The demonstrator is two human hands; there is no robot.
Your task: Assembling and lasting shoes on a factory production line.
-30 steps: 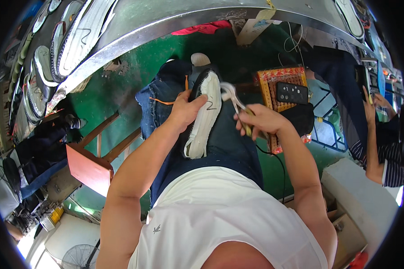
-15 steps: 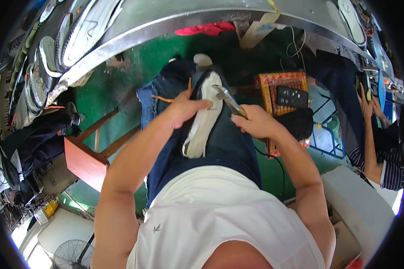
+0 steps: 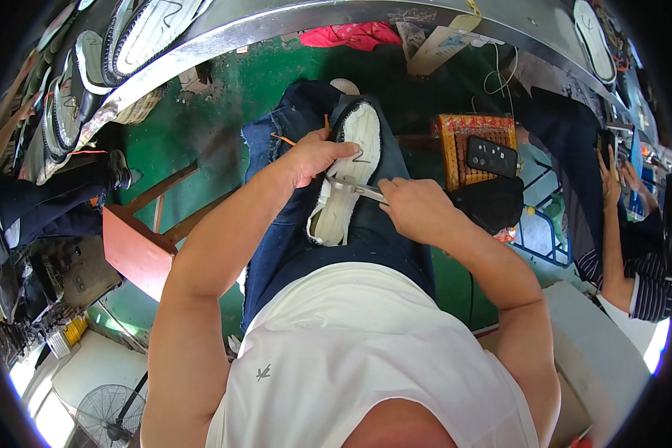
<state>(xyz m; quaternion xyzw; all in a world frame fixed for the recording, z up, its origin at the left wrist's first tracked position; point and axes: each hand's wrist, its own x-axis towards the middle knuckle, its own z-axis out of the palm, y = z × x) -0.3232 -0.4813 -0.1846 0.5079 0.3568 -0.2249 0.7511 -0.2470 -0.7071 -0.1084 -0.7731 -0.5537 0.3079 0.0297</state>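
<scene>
A white shoe upper (image 3: pixel 349 175) with its pale sole side up lies along my lap on dark blue jeans. My left hand (image 3: pixel 315 156) grips its left edge near the toe. My right hand (image 3: pixel 417 210) holds metal pliers (image 3: pixel 353 188), whose jaws lie across the middle of the sole and touch it. An orange thread (image 3: pixel 282 139) hangs by my left knee.
A curved metal conveyor rail (image 3: pixel 224 30) carrying several shoe soles runs overhead. An orange box (image 3: pixel 463 149) with a black phone (image 3: pixel 491 156) stands at right, a red wooden stool (image 3: pixel 138 250) at left. Another person (image 3: pixel 620 224) sits far right. A fan (image 3: pixel 108 414) is lower left.
My right hand has brought the pliers down from above the shoe's toe to the middle of the sole. My left hand has slid slightly along the shoe's edge.
</scene>
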